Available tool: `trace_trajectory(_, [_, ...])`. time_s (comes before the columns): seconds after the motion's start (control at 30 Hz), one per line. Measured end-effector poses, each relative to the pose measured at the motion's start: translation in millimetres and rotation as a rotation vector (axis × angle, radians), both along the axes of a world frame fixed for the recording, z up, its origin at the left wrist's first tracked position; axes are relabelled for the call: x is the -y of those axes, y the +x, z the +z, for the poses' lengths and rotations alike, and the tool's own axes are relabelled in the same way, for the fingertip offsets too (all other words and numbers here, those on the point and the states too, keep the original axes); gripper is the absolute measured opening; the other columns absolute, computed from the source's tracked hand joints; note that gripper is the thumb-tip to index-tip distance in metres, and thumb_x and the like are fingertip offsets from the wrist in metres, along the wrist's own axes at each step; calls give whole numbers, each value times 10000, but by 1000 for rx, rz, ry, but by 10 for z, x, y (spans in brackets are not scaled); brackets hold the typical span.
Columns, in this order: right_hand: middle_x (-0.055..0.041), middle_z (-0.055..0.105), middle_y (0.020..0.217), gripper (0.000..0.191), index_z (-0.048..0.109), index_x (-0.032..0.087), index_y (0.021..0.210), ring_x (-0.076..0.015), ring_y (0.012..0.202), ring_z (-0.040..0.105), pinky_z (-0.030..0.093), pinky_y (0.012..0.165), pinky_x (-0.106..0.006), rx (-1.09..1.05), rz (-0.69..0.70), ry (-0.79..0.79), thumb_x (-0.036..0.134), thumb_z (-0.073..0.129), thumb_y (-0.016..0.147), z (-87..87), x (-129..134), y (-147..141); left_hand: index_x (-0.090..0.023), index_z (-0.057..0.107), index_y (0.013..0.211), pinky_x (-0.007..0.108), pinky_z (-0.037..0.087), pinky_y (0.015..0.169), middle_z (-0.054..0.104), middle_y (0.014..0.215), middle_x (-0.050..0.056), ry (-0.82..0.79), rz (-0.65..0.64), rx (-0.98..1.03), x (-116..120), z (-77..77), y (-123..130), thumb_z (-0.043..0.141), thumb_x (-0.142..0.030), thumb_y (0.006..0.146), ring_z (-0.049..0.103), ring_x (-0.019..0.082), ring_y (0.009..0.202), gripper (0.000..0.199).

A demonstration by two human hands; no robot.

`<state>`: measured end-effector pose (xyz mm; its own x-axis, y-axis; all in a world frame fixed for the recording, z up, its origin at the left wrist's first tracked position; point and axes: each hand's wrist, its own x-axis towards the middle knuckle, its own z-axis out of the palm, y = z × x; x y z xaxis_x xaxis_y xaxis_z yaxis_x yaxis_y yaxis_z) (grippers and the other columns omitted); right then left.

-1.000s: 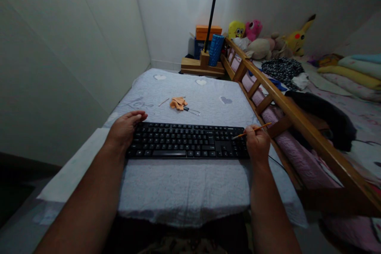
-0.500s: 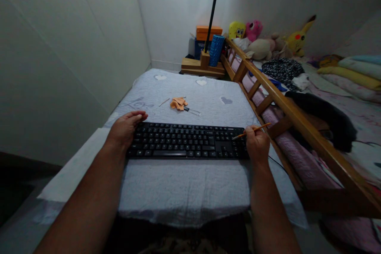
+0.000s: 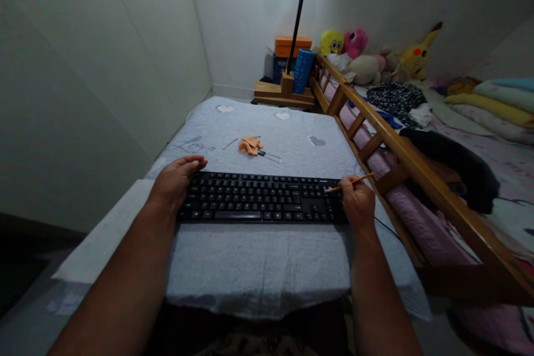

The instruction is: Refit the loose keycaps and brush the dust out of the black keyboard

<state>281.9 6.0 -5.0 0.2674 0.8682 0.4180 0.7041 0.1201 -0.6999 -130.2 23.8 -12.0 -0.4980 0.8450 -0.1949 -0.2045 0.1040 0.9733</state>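
A black keyboard (image 3: pixel 250 196) lies lengthwise before me on a pale cloth with heart prints. At its left end, my left hand (image 3: pixel 177 178) is closed around the edge, thumb and fingers together near the upper corner. My right hand (image 3: pixel 357 200) pinches a thin paintbrush (image 3: pixel 356 181) with an orange handle. The brush's bristles touch or hover just over the keys near the number pad; which of these I cannot tell. Beyond the keyboard lie a crumpled orange cloth (image 3: pixel 250 146), a wire-looped tool with a dark handle (image 3: pixel 271 157) and a thin stick (image 3: pixel 230 143).
A wooden bed rail (image 3: pixel 387 147) runs along the right side, with bedding and plush toys (image 3: pixel 413 61) behind it. At the far end stand a black pole (image 3: pixel 298 16), a blue foam roller (image 3: pixel 303 70) and an orange box (image 3: pixel 292 45). A cable (image 3: pixel 387 227) trails off right.
My right hand has shifted slightly left and up with the paintbrush, whose tip moved a little farther up the keys. The left hand and keyboard stay in place.
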Motion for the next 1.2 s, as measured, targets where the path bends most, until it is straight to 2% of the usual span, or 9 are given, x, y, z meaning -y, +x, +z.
trace_trajectory(0.4, [-17,633,672,343,634,206,779,-219,696,594,408,687,-324,-28,-18,33,494,491,898,-23,-24,-5,-166,711,772,280,540,815,720,806,46,11,-3,-4,-9,-24,-12,706,-158,638,692,184,864,134])
trace_trajectory(0.6, [-8,586,614,382,606,209,700,-211,644,568,390,658,-323,-9,3,9,512,480,895,-1,11,0,-163,713,763,269,534,821,722,793,36,10,13,0,-19,-34,-11,690,-157,639,690,166,833,126])
trace_trajectory(0.77, [5,567,605,372,612,207,712,-195,619,544,399,656,-317,-50,11,35,507,495,899,22,26,-15,-168,711,754,276,541,802,719,778,34,17,8,5,-14,-33,-15,700,-155,628,693,174,830,128])
trace_trajectory(1.2, [-17,627,675,352,645,198,787,-209,678,582,417,679,-320,-58,-12,54,505,512,897,-26,-9,-8,-173,722,747,246,536,762,726,762,31,5,12,21,-26,-32,-15,690,-138,631,687,159,809,124])
